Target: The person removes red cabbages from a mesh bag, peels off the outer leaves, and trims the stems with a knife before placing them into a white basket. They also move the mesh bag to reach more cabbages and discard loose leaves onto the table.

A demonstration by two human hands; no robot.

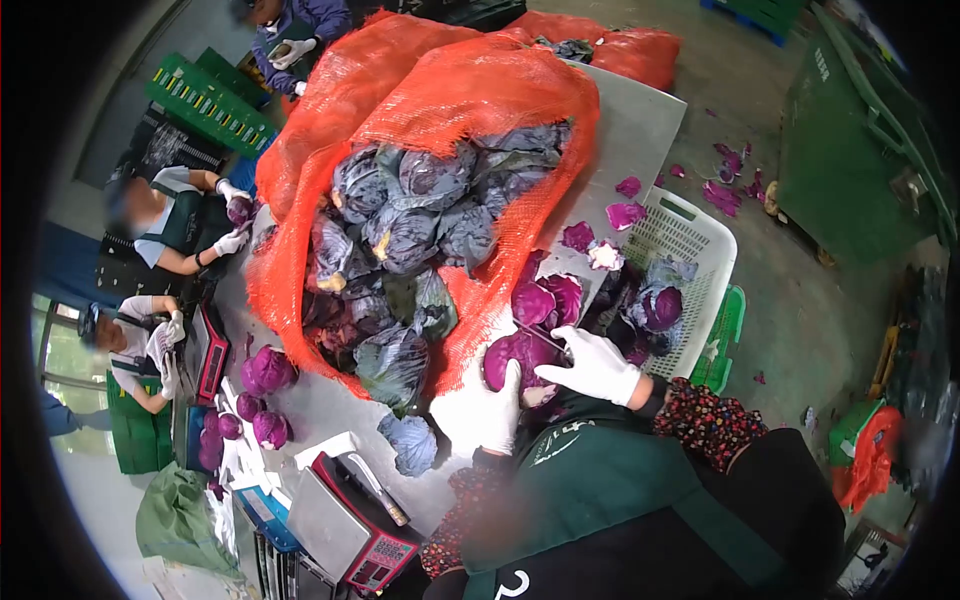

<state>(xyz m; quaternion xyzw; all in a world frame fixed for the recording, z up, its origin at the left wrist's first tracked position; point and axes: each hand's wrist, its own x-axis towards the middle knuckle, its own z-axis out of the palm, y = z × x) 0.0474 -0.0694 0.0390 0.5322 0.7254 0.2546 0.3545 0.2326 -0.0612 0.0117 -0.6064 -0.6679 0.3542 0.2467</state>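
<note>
A peeled purple cabbage (518, 362) rests at the table's near edge, between my two gloved hands. My left hand (482, 408) grips its left side, thumb up against it. On its right side is my right hand (592, 368), closed round a thin knife (540, 338) whose blade lies across the top of the cabbage; the handle is hidden in the glove. Loose purple leaves (545, 300) lie just beyond. Behind them, a torn-open red mesh bag (480, 85) holds several unpeeled cabbages (408, 238) with dull outer leaves.
To the right, a white crate (715, 250) contains leaves and trimmings. A weighing scale (345, 520) stands at the lower left, near several peeled cabbages (268, 370). Co-workers (170, 220) are across the table. A large green bin (850, 140) stands at the far right.
</note>
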